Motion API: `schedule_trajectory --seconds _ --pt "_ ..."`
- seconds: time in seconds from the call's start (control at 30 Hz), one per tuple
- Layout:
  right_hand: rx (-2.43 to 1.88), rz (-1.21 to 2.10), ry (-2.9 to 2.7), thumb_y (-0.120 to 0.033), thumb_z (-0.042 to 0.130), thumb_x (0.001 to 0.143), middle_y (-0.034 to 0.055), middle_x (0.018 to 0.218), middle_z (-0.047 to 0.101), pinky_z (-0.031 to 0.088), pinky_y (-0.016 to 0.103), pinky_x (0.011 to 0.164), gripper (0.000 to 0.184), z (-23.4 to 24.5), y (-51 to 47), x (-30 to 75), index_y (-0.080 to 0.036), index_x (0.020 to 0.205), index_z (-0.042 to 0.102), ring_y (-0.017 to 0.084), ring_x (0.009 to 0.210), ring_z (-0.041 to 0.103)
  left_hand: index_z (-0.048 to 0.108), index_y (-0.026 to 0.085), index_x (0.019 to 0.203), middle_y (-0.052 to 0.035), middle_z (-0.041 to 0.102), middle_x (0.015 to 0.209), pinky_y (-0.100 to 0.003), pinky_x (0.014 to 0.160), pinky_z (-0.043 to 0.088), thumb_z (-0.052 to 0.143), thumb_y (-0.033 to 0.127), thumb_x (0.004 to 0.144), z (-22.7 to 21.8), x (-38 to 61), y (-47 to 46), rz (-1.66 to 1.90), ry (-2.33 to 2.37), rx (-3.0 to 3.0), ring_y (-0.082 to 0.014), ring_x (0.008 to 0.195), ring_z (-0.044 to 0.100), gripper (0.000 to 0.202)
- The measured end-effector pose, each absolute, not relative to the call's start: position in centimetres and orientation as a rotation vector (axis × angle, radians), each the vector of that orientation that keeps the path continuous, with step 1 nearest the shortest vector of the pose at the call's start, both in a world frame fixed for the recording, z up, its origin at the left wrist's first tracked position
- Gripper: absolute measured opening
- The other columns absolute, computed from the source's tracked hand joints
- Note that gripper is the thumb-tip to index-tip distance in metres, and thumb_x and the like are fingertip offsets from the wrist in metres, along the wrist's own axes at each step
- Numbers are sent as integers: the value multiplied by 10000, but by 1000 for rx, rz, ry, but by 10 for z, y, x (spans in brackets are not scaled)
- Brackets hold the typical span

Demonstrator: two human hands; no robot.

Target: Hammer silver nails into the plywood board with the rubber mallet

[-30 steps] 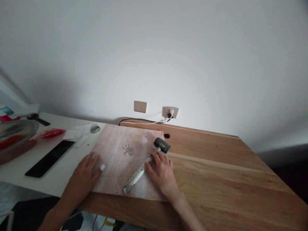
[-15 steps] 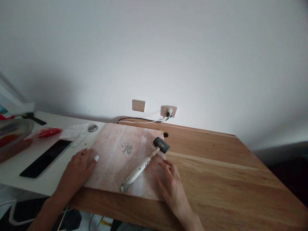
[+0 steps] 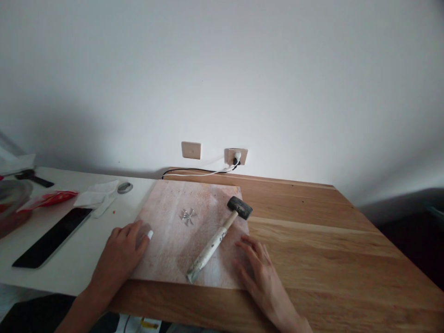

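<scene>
A pinkish board [image 3: 166, 240] lies flat where the wooden table [image 3: 312, 240] meets a white table [image 3: 69, 259]. A hammer [image 3: 219, 238] with a black head and pale handle rests diagonally on the board. A small cluster of nails [image 3: 188, 216] sits near the board's middle. My left hand [image 3: 120, 254] rests on the board's left edge, fingers loosely bent, thumb on the board, holding nothing. My right hand [image 3: 258, 270] lies flat and open at the board's right edge, just right of the hammer handle, not touching it.
On the white table lie a dark phone [image 3: 52, 237], white tissue [image 3: 95, 196], a small metal ring [image 3: 125, 187], a red wrapper [image 3: 46, 199] and a bowl [image 3: 10, 206] at the far left. A wall socket [image 3: 236, 156] with cables sits behind.
My right hand has let go of the hammer handle and moved right to the board's edge. The board and hammer have shifted slightly rightward in view.
</scene>
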State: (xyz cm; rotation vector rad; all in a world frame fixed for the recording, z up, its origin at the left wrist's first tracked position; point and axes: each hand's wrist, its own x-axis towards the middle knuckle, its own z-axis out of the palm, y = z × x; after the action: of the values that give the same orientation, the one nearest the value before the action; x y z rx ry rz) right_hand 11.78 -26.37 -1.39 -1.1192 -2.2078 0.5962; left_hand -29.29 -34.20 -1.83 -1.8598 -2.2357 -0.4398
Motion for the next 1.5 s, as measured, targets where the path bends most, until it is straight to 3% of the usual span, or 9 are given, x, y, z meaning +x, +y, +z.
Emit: schedule_trajectory --seconds 0.13,0.43,0.6,0.77,1.2,1.5 --pt "-1201 516 -2173 -328 556 1068 113 1412 654 556 530 1122 300 -16 -256 162 -281 1346 660 310 1317 627 695 127 1258 -201 763 1230 -556 971 549 452 391 978 -18 -248 -325 -432 -2178 -1861 -394 1072 679 456" --pt "-1494 273 -1952 -487 578 1032 107 1220 765 619 477 985 334 -14 -247 272 -264 1232 725 307 1144 735 634 226 1403 -119 771 1232 -468 947 589 498 387 1028 -26 -155 -315 -637 -1867 -2191 -330 1098 715 431" --pt "-1568 280 -1894 -529 574 1019 99 1211 776 627 458 976 357 -11 -250 293 -269 1198 741 302 1127 751 629 245 1385 -109 778 1131 -448 879 614 497 408 1044 -26 -146 -312 -716 -1845 -2246 -317 1043 734 401" --pt "-1551 251 -1872 -489 589 1021 90 1216 768 620 439 986 316 -12 -252 289 -264 1183 743 289 1146 740 614 247 1374 -104 759 1205 -423 936 607 492 399 1057 -31 -157 -308 -770 -1833 -2270 -293 1100 734 372" --pt "-1524 225 -1909 -438 582 1030 82 1210 759 618 434 967 274 -9 -252 286 -272 1175 745 285 1139 731 635 256 1346 -83 773 1177 -407 945 594 510 404 1067 -34 -162 -308 -821 -1837 -2283 -269 1077 745 340" --pt "-1533 242 -1904 -449 586 1028 89 1209 771 637 441 965 285 -5 -255 284 -261 1149 762 298 1139 749 683 239 1230 -58 809 1037 -332 804 639 484 440 1073 -13 -147 -308 -905 -1785 -2236 -232 898 787 324"
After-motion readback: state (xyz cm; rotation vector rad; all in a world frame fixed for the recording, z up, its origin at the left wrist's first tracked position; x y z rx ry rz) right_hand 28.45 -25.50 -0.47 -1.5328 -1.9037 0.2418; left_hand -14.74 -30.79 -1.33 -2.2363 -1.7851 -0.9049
